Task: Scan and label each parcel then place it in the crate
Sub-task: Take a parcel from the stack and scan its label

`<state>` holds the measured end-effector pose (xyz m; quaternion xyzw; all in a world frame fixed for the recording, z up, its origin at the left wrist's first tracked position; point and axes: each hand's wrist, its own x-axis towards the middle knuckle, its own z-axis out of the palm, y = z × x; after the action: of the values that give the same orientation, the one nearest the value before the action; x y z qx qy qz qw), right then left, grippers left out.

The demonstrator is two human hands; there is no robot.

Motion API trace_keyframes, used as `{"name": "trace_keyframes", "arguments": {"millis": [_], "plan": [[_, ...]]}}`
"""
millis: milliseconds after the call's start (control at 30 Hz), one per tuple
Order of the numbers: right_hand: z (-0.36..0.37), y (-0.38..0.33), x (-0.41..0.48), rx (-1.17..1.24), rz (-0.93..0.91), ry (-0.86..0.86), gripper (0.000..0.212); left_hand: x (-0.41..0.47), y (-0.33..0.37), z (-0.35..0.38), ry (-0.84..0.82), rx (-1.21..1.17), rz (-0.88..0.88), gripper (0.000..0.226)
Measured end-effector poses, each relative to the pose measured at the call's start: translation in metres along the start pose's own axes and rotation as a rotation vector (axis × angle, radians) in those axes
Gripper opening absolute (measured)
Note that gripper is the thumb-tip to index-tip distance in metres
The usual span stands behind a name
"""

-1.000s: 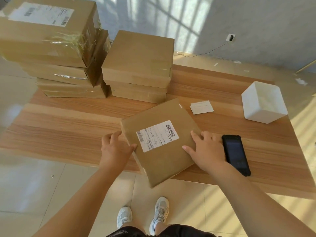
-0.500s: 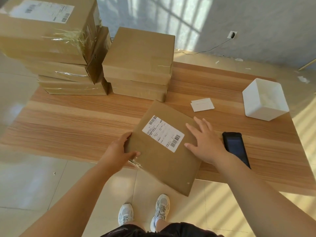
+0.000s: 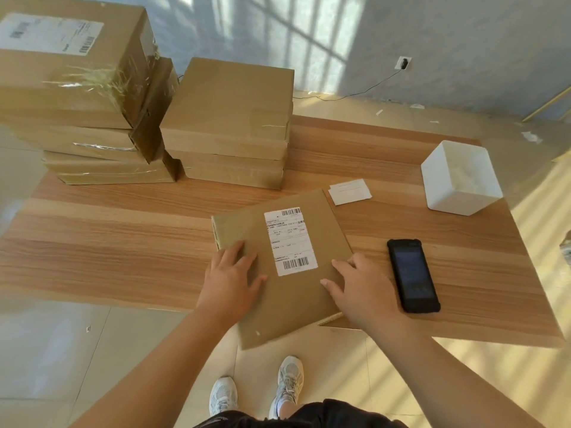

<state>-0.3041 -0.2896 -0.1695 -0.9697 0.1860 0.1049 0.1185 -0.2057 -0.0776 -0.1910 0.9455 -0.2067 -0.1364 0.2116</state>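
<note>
Woodgrain runs the length of the low table [image 3: 108, 242], pale and darker bands side by side, and sun from a window lays a grid of light on the grey wall [image 3: 463, 41] and across the glossy floor tiles [image 3: 61, 350].

The flat cardboard parcel [image 3: 293, 307] lies on the table in front of the person, turned a little askew, with its near corner hanging out past the table's front edge. A white shipping label [image 3: 290, 240] sits face up on it, a barcode at each end. The left hand [image 3: 230, 278] lies flat on the parcel's left part, fingers spread and straight, gripping nothing. The right hand [image 3: 363, 288] rests on the parcel's right edge, fingers likewise laid out loosely, thumb pointing toward the label.

Just right of that hand a black handheld scanner [image 3: 412, 274] lies screen up on the wood, apart from the parcel. Further back, white slips of paper [image 3: 349, 191] lie near the parcel's far corner, and a white square tub [image 3: 460, 177] stands by the table's right side.

At the far left two stacks of brown boxes take up the table: the taller left stack [image 3: 77, 97], its top box labelled and taped, and a lower stack [image 3: 228, 125] touching it.

A wall socket [image 3: 403, 63] has a plug in it, its cable [image 3: 355, 94] trailing along the floor. Pale sneakers [image 3: 289, 376] show below the table edge.
</note>
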Motion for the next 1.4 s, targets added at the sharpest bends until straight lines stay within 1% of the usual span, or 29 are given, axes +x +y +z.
{"name": "trace_keyframes", "arguments": {"millis": [100, 167, 233, 300, 400, 533, 600, 633, 767, 867, 933, 1033, 1100, 1167, 1233, 1300, 1400], "plan": [[-0.004, 0.021, 0.000, 0.170, 0.034, 0.088, 0.039, 0.007, 0.004, 0.000, -0.048, 0.025, 0.020, 0.056], [-0.004, 0.043, 0.001, 0.216, 0.138, 0.175, 0.034, 0.014, 0.009, 0.001, -0.058, 0.048, 0.034, 0.055], [-0.003, 0.067, 0.002, 0.196, 0.254, 0.202, 0.037, 0.022, 0.017, 0.006, -0.056, 0.038, 0.018, 0.054], [-0.001, 0.092, 0.005, 0.139, 0.358, 0.147, 0.047, 0.028, 0.025, 0.011, -0.032, 0.043, -0.003, 0.051], [0.006, 0.120, 0.012, 0.077, 0.506, 0.018, 0.071, 0.032, 0.040, 0.017, -0.014, 0.092, -0.065, 0.048], [0.024, 0.141, 0.021, 0.068, 0.581, -0.086, 0.104, 0.032, 0.050, 0.022, 0.019, 0.146, -0.098, 0.047], [0.032, 0.146, 0.024, 0.101, 0.593, -0.121, 0.116, 0.032, 0.050, 0.025, 0.026, 0.161, -0.102, 0.048], [0.035, 0.147, 0.026, 0.112, 0.597, -0.120, 0.118, 0.031, 0.050, 0.025, 0.029, 0.159, -0.103, 0.049], [0.042, 0.152, 0.034, 0.128, 0.659, -0.084, 0.115, 0.031, 0.047, 0.028, 0.047, 0.157, -0.097, 0.049], [0.039, 0.156, 0.039, 0.260, 0.741, -0.107, 0.106, 0.029, 0.043, 0.029, 0.060, 0.148, -0.091, 0.048], [0.035, 0.155, 0.041, 0.359, 0.773, -0.076, 0.099, 0.030, 0.042, 0.029, 0.058, 0.137, -0.084, 0.048], [0.022, 0.146, 0.043, 0.558, 0.736, 0.030, 0.094, 0.030, 0.040, 0.029, 0.067, 0.099, -0.085, 0.048], [0.009, 0.136, 0.043, 0.707, 0.638, 0.130, 0.090, 0.029, 0.038, 0.027, 0.086, 0.061, -0.080, 0.048], [-0.009, 0.122, 0.040, 0.774, 0.528, 0.179, 0.090, 0.029, 0.036, 0.026, 0.089, 0.028, -0.075, 0.046], [-0.027, 0.107, 0.036, 0.759, 0.426, 0.178, 0.092, 0.027, 0.033, 0.023, 0.091, 0.002, -0.079, 0.044], [-0.043, 0.092, 0.032, 0.711, 0.358, 0.141, 0.092, 0.025, 0.029, 0.021, 0.105, -0.025, -0.098, 0.044], [-0.064, 0.072, 0.023, 0.619, 0.284, 0.017, 0.082, 0.023, 0.022, 0.016, 0.116, -0.022, -0.075, 0.046]]}}
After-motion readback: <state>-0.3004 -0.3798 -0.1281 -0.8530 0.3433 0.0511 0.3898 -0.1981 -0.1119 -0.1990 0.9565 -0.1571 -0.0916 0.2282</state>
